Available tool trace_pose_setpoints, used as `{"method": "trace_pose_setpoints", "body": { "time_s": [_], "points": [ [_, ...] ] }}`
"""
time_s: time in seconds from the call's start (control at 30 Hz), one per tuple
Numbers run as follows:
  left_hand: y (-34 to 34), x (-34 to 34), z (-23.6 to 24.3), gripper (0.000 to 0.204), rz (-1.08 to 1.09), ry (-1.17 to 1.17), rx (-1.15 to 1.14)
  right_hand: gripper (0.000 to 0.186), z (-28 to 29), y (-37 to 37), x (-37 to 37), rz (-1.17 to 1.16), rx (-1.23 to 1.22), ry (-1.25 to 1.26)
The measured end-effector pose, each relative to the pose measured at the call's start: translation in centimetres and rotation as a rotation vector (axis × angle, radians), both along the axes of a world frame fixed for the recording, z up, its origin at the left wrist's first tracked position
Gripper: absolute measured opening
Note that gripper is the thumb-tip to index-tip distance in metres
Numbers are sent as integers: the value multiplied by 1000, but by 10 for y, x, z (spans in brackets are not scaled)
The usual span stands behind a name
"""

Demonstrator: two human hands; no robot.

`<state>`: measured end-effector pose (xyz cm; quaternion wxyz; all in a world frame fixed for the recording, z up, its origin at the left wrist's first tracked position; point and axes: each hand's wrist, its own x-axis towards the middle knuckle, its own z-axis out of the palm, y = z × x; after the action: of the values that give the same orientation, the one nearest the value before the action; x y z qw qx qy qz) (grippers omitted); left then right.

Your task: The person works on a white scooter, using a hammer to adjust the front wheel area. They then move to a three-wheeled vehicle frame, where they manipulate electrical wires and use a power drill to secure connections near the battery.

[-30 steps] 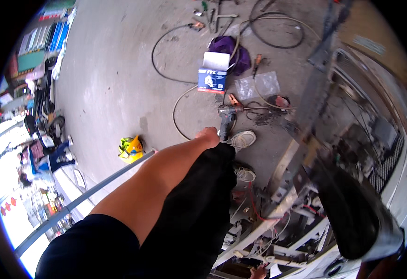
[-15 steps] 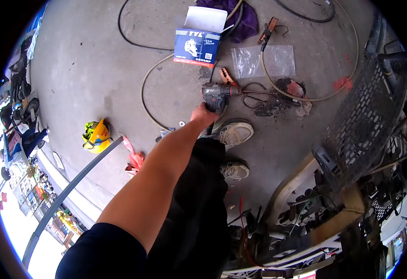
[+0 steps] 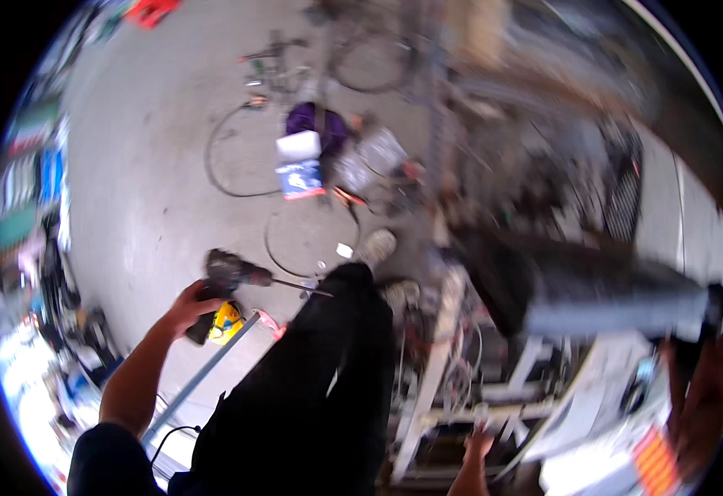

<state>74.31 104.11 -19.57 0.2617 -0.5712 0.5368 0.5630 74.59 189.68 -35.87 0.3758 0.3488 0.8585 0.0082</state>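
Note:
My left hand (image 3: 195, 304) grips a dark cordless drill (image 3: 228, 271), raised at the left beside my black trouser leg (image 3: 295, 372), with a long thin bit pointing right. Beyond it a yellow helmet (image 3: 226, 324) lies on the floor. My right hand (image 3: 479, 442) is low at the lower right, at a pale bar of a metal vehicle frame (image 3: 448, 310); blur hides whether its fingers hold anything.
An open blue-and-white box (image 3: 299, 182), purple cloth (image 3: 316, 120), clear bag (image 3: 378, 149), cables and tools lie on the floor. A long dark panel (image 3: 593, 281) juts across the right. A blurred arm (image 3: 700, 413) shows at the right edge. Shelves and scooters line the left.
My left hand has lifted the drill from beside my shoes and moved it leftward. The view has shifted and blurred; my right hand shows more fully at the bottom.

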Motion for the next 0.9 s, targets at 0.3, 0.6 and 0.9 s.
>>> {"method": "trace_pose_setpoints", "body": {
  "time_s": [0.3, 0.6, 0.9],
  "points": [
    [70, -100, 17, 36, -220, -124, 304, 29, 39, -78, -30, -28, -210, 323],
    [189, -217, 52, 53, -790, -22, 374, 31, 61, -105, -38, -283, -267, 428],
    [319, -236, -30, 47, -1176, -126, 749, 29, 62, -101, -44, -444, -329, 400]
  ]
}}
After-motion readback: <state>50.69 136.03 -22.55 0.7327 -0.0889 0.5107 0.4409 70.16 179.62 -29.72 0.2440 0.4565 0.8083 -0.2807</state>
